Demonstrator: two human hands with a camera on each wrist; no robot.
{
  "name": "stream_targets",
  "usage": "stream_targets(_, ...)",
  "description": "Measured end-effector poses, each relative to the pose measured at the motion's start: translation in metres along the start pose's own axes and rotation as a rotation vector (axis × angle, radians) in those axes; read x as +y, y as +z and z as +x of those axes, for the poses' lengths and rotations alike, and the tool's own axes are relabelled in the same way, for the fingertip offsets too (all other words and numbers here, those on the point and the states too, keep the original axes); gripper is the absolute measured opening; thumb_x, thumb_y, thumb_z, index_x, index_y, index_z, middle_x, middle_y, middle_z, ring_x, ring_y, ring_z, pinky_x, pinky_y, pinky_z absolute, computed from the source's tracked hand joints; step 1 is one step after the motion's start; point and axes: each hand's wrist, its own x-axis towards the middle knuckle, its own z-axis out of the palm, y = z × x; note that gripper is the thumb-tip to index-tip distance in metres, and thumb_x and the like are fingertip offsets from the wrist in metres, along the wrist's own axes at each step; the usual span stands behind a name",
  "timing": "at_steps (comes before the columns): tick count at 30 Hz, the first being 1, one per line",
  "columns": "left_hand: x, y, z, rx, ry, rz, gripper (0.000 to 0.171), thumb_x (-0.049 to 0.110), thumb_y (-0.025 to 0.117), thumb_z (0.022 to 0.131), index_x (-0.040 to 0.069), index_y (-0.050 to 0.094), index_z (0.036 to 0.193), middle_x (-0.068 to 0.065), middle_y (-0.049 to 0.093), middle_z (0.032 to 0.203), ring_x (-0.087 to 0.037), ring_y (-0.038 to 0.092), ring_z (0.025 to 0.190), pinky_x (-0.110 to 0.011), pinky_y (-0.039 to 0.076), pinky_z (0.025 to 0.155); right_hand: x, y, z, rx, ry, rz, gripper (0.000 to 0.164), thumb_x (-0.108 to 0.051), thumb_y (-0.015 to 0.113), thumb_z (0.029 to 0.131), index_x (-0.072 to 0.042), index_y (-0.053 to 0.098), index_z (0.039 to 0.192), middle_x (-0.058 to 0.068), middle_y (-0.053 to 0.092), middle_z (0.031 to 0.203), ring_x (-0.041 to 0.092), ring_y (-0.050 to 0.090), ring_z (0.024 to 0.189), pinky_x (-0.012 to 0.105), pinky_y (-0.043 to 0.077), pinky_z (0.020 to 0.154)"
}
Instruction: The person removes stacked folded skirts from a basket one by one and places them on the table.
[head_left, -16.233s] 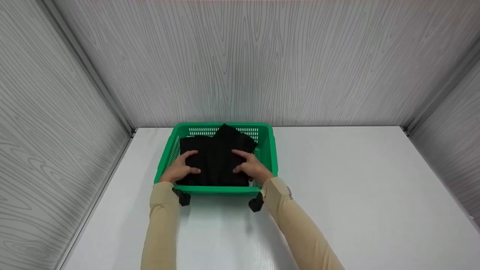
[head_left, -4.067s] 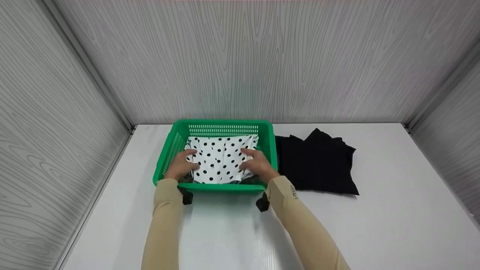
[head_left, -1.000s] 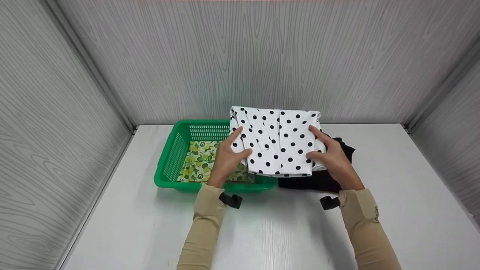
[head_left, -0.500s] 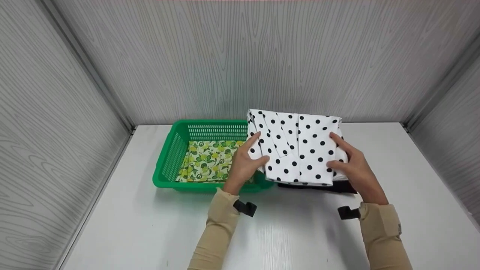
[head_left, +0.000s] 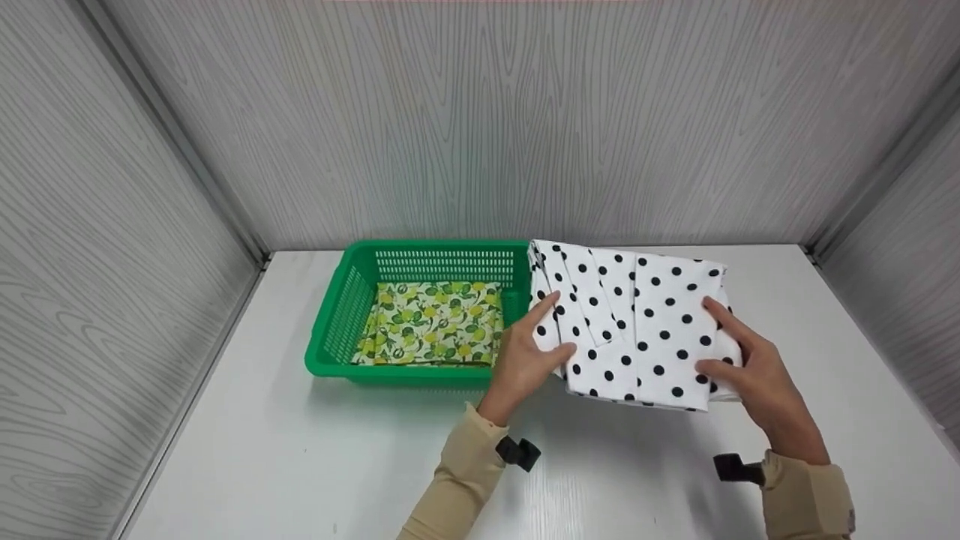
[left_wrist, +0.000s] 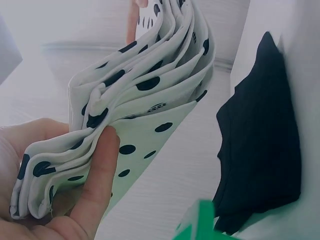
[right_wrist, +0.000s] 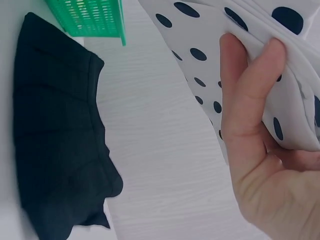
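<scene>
A folded white garment with black polka dots (head_left: 652, 330) is held in the air between both hands, tilted, to the right of a green basket. My left hand (head_left: 521, 367) grips its left edge, thumb on top. On the opposite edge, my right hand (head_left: 769, 379) pinches the folds in the same way. Several stacked layers (left_wrist: 145, 85) show in the left wrist view, with fingers beneath them. Below the held garment a folded black cloth garment (right_wrist: 60, 130) lies on the table, seen in both wrist views. The head view hides it behind the dotted one.
The green perforated basket (head_left: 420, 372) stands at the back of the white table (head_left: 247, 450). In it lies folded cloth with a lemon print (head_left: 439, 322). Grey wood-grain panels (head_left: 480, 127) enclose the table at the back and both sides.
Earlier the black garment left the basket for the table at right, then the dotted one was lifted out, baring the lemon-print cloth. Over the last second both hands carried it right and nearer me.
</scene>
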Motion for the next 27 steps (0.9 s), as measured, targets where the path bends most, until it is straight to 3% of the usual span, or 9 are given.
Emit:
stream_targets(1,-0.001,0.003,-0.002,-0.009,0.0,-0.009,0.07,0.004,0.075,0.083,0.01,0.053,0.149,-0.017,0.055,0.145,-0.006,0.04,0.05,-0.022,0.038,0.05,0.002,-0.002,-0.004,0.007,0.007,-0.01,0.087,0.012,0.063,0.089,-0.017,0.026,0.162,0.027,0.026,0.155,0.005,0.055,0.108,0.019,0.053,0.082)
stream_targets(4,-0.002,0.01,-0.009,-0.036,0.01,-0.02,0.07,0.003,0.075,0.084,0.009,0.052,0.149,-0.017,0.052,0.148,-0.007,0.055,0.065,-0.022,0.044,0.057,0.009,-0.005,-0.014,0.021,0.018,-0.035,0.088,0.012,0.064,0.089,-0.02,0.028,0.162,0.027,0.028,0.154,0.004,0.055,0.107,0.019,0.053,0.081)
stream_targets(6,-0.004,0.013,-0.014,-0.049,0.038,-0.017,0.069,0.002,0.075,0.084,0.007,0.052,0.149,-0.016,0.052,0.148,-0.014,0.065,0.097,-0.026,0.052,0.075,0.014,-0.006,-0.02,0.03,0.017,-0.047,0.087,0.014,0.064,0.088,-0.018,0.029,0.162,0.028,0.03,0.151,0.004,0.055,0.106,0.019,0.053,0.081)
stream_targets(9,-0.007,0.019,-0.022,-0.073,0.075,-0.016,0.066,0.0,0.074,0.085,0.004,0.053,0.148,-0.015,0.052,0.149,-0.021,0.053,0.128,-0.031,0.048,0.095,0.02,-0.008,-0.028,0.043,0.015,-0.071,0.087,0.014,0.064,0.086,-0.017,0.032,0.161,0.029,0.033,0.15,0.003,0.055,0.105,0.018,0.052,0.08)
stream_targets(12,-0.011,0.025,-0.03,-0.097,0.075,-0.012,0.065,0.0,0.074,0.085,0.006,0.054,0.147,-0.015,0.052,0.148,-0.023,0.059,0.115,-0.027,0.052,0.076,0.025,-0.011,-0.035,0.04,0.029,-0.084,0.086,0.013,0.066,0.086,-0.017,0.033,0.16,0.03,0.032,0.152,0.001,0.054,0.105,0.017,0.051,0.081)
stream_targets(14,-0.013,0.028,-0.035,-0.106,0.058,-0.004,0.065,0.001,0.074,0.085,0.007,0.055,0.146,-0.014,0.053,0.148,-0.022,0.059,0.115,-0.026,0.051,0.075,0.03,-0.012,-0.04,0.024,0.041,-0.079,0.085,0.013,0.066,0.086,-0.015,0.033,0.16,0.03,0.029,0.155,-0.001,0.054,0.107,0.017,0.051,0.083)
stream_targets(19,-0.022,0.036,-0.05,-0.139,0.008,-0.031,0.065,-0.001,0.074,0.083,0.003,0.055,0.145,-0.016,0.053,0.147,-0.028,0.046,0.138,-0.04,0.043,0.108,0.041,-0.015,-0.051,-0.017,0.072,-0.073,0.081,0.011,0.067,0.087,-0.007,0.034,0.158,0.031,0.022,0.16,-0.006,0.051,0.115,0.016,0.049,0.088)
stream_targets(21,-0.025,0.039,-0.057,-0.153,-0.024,-0.051,0.065,-0.001,0.074,0.082,0.001,0.054,0.145,-0.017,0.053,0.147,-0.026,0.056,0.127,-0.041,0.043,0.107,0.045,-0.015,-0.055,-0.02,0.095,-0.087,0.079,0.008,0.069,0.087,-0.005,0.035,0.157,0.03,0.023,0.16,-0.007,0.05,0.116,0.015,0.048,0.089)
stream_targets(27,-0.025,0.048,-0.077,-0.178,-0.101,-0.059,0.067,0.001,0.077,0.081,-0.004,0.053,0.144,-0.019,0.052,0.146,-0.023,0.056,0.125,-0.04,0.043,0.107,0.053,-0.018,-0.069,-0.02,0.187,-0.148,0.075,-0.002,0.072,0.089,-0.006,0.038,0.156,0.02,0.029,0.16,-0.011,0.048,0.116,0.015,0.048,0.089)
